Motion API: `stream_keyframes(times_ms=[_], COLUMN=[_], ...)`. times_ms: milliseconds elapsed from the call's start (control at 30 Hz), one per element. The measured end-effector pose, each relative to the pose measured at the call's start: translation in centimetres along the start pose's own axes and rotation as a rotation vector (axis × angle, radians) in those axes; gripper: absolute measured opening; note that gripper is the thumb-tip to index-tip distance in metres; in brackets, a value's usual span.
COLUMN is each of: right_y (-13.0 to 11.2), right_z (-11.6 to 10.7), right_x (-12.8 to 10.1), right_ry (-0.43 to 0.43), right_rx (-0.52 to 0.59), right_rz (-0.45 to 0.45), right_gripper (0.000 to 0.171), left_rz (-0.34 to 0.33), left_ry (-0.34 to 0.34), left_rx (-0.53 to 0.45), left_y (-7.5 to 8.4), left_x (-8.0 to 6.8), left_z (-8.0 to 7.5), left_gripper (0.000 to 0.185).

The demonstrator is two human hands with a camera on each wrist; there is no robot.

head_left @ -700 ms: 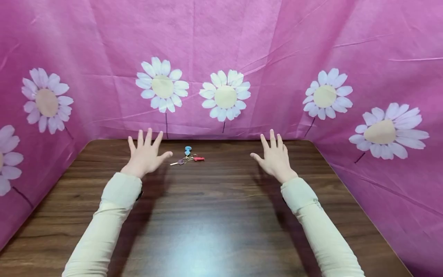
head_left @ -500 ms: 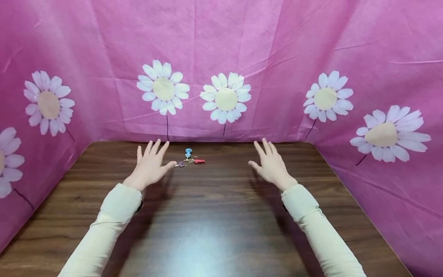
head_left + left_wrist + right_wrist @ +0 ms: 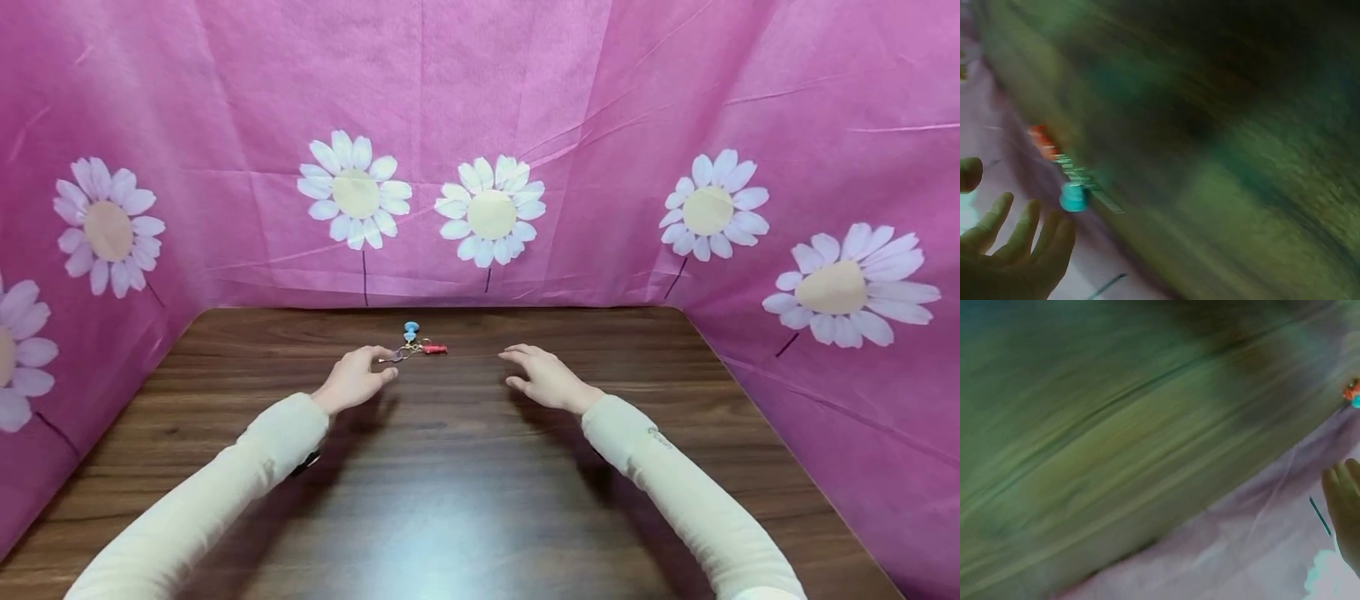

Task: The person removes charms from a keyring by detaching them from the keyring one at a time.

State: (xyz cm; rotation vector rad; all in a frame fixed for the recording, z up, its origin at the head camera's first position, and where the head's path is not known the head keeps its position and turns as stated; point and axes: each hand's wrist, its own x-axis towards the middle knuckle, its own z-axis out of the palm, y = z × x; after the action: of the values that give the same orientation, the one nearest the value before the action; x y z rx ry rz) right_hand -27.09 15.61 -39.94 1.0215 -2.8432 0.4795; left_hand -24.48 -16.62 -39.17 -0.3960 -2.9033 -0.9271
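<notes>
the keychain lies spread on the table, near its far edge, blurred in the left wrist view. a blue charm points to that edge, a slim red charm toward the right hand. a key, partly hidden, lies beside the left hand.

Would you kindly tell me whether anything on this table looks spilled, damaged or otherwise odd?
Nothing stands out: the key ring, with its blue charm and red charm, lies on the table near the far edge, with no visible spill or damage. The pink cloth behind shows creases. Fine wear is too small to judge.
</notes>
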Motion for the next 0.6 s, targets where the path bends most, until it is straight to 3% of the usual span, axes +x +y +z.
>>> stream_keyframes(times_ms=[333,467,600], right_y=[-0.7,-1.5,-2.8], right_z=[2.0,3.0,4.4], right_x=[7.5,9.9,12.0], right_ry=[-0.02,-0.056,-0.075], right_rx=[0.032,0.059,0.058], right_rz=[-0.091,-0.089,-0.093], right_gripper=[0.04,0.048,0.054], left_rz=[-0.175,-0.237,-0.274], left_ry=[-0.062,-0.11,-0.103], left_rx=[0.055,0.097,0.102], left_y=[-2.5,-2.8,-2.8], left_x=[4.9,6.1,6.5], left_z=[0.8,1.8,2.4], left_gripper=[0.035,0.037,0.031])
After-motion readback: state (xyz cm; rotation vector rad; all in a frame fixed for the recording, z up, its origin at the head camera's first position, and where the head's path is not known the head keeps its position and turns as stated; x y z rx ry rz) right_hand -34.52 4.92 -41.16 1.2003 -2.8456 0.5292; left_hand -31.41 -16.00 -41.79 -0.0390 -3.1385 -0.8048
